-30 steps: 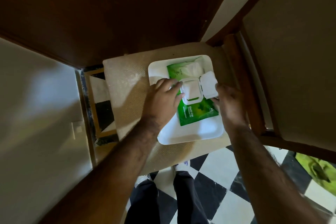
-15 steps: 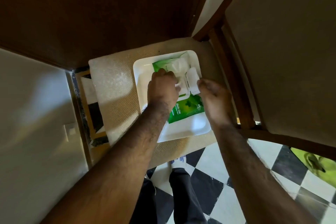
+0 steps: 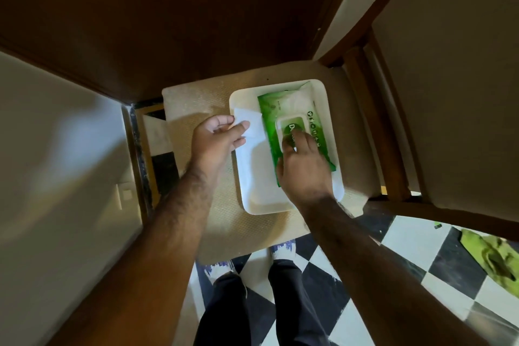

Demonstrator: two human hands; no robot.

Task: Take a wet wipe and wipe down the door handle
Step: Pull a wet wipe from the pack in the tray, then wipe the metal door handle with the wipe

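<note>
Head view: near the centre of the frame a white tray (image 3: pixel 254 194) sits on a beige cushioned seat (image 3: pixel 196 104). A green wet wipe pack (image 3: pixel 271 118) lies in the tray's right half, its white flip lid (image 3: pixel 290 123) down flat. The lid's green label shows a large white "D", the remaining letters hidden under fingers; small white lettering beside the lid is too blurred to read.

The left hand (image 3: pixel 214 139), left of centre, pinches 1 white wet wipe (image 3: pixel 252 123) between thumb and fingers; the wipe hangs over the tray's left rim. The right hand (image 3: pixel 304 168) rests on the pack, fingers loosely spread, its fingertips (image 3: pixel 288 144) pressing the lid and gripping nothing.

A dark wooden door (image 3: pixel 168 14) fills the upper left; its handle is out of view. Black-and-white checkered floor (image 3: pixel 421 261) occupies the lower right.
</note>
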